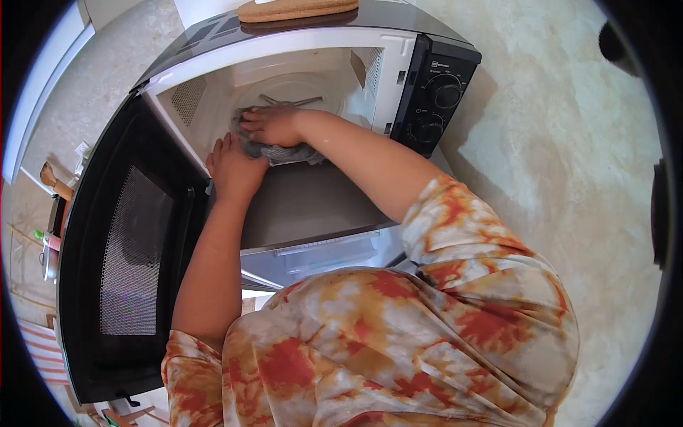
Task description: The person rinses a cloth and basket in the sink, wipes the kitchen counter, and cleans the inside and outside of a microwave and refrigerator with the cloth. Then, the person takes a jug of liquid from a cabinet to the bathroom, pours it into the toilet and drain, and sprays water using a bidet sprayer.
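Observation:
A microwave [284, 41] stands in front of me with its black door [131, 249] swung open to the left. My right hand [274, 127] reaches inside the cavity and presses a crumpled grey cloth [284, 154] against the cavity floor near the front lip. At the lower left corner of the opening rests my left hand [235, 165], its fingers extended over the front edge and its thumb beside the cloth. Behind my right hand, the roller ring support [292, 100] lies on the cavity floor.
The control panel with two knobs [445, 92] is on the microwave's right side. A cork-coloured board [297, 10] lies on top. Below the microwave is a grey surface [313, 203], with a pale, partly open compartment [327, 256] under it. Wooden utensils [55, 179] stand at far left.

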Demonstrator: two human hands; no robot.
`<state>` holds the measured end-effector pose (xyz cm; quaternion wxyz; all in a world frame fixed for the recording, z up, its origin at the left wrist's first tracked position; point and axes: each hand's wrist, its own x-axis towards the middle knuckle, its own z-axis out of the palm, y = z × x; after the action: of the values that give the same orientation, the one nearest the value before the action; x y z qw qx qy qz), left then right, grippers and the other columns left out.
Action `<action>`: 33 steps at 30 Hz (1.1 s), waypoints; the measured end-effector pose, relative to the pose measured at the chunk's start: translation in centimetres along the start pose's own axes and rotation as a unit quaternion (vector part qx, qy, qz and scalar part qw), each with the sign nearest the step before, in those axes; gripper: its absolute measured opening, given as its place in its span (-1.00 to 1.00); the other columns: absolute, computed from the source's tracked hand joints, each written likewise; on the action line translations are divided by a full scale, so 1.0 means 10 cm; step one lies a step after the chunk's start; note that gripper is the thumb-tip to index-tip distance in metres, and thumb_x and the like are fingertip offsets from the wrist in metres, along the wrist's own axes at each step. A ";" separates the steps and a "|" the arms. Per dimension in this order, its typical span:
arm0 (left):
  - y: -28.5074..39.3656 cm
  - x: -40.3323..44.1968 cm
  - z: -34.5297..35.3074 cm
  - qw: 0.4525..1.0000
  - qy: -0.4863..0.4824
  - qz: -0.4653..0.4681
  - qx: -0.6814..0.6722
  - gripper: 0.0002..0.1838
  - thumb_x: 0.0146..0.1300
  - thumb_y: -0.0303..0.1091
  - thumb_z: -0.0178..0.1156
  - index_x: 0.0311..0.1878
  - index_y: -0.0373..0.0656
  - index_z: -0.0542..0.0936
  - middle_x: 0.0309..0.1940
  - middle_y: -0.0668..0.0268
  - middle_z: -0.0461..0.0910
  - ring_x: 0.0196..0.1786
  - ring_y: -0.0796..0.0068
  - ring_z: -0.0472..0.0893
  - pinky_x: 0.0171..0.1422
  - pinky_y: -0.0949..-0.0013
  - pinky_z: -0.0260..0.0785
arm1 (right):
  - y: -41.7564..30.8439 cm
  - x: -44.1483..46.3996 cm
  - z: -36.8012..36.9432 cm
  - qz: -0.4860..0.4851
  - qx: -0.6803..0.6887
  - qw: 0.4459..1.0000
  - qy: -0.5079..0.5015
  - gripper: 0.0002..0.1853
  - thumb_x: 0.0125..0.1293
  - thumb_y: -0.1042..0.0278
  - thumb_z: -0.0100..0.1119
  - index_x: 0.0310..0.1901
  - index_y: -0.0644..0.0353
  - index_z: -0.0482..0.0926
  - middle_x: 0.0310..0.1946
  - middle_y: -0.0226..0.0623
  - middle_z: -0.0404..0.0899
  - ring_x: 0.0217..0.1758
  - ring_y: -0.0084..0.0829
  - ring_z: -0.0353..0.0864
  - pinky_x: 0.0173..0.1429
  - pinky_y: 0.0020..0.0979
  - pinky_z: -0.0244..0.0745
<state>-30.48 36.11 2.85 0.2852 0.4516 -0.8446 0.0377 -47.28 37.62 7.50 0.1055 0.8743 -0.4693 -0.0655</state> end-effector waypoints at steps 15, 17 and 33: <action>0.14 -0.05 -0.25 0.998 0.007 -0.027 -0.061 0.08 -0.15 0.38 0.24 0.17 -0.50 0.35 0.18 -0.08 0.37 0.32 0.09 0.27 0.42 0.07 -0.07 | 0.68 0.17 0.04 0.556 0.183 0.810 0.017 -0.23 0.25 -0.05 -0.25 0.41 0.24 -0.02 0.48 -0.20 -0.16 0.53 -0.24 -0.19 0.51 -0.23 -0.27; 0.10 -0.04 -0.18 0.998 0.036 -0.024 -0.052 0.08 -0.17 0.38 0.26 0.15 -0.50 0.36 0.16 -0.08 0.39 0.29 0.09 0.30 0.41 0.07 -0.05 | 0.69 0.37 0.07 0.512 0.161 0.842 0.047 -0.27 0.23 -0.03 -0.21 0.37 0.25 0.09 0.44 -0.17 -0.05 0.50 -0.23 -0.08 0.49 -0.23 -0.17; 0.24 -0.07 -0.26 0.994 0.013 -0.027 -0.109 0.03 -0.20 0.12 0.41 0.33 -0.11 0.19 0.16 0.01 0.41 0.29 0.02 0.31 0.38 -0.04 -0.06 | -0.13 -0.06 -0.13 0.206 0.185 0.961 0.006 -0.35 0.33 -0.28 -0.30 0.38 -0.21 0.17 0.46 -0.32 -0.04 0.52 -0.25 -0.14 0.50 -0.12 -0.23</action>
<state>-30.88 38.91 5.13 0.3449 0.4404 -0.8270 -0.0561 -46.32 38.96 8.44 -0.0438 0.7631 -0.6428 0.0510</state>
